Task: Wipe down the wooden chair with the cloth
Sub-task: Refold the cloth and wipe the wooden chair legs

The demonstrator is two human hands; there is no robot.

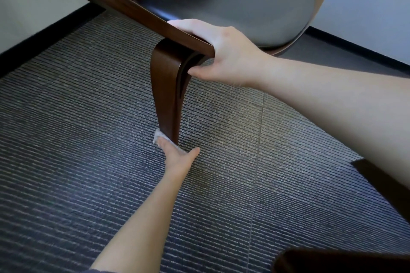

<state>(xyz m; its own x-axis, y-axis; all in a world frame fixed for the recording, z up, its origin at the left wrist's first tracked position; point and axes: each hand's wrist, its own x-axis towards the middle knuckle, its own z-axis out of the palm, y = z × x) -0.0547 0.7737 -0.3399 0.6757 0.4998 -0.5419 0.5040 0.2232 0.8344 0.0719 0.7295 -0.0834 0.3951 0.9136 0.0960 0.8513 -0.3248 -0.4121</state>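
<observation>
The wooden chair [164,86] has a dark brown curved leg under a long armrest rail and a grey padded seat [250,4]. My right hand [224,53] grips the front end of the armrest, thumb under it. Low down, my left hand [177,155] reaches to the foot of the leg and presses a small grey cloth [158,135] against it. Most of the cloth is hidden behind the leg and my fingers.
Striped grey carpet tiles [88,139] cover the floor. A black skirting board [44,33] runs along the white wall at the left and behind the chair. Dark wooden furniture parts [386,186] show at the right edge and bottom right corner.
</observation>
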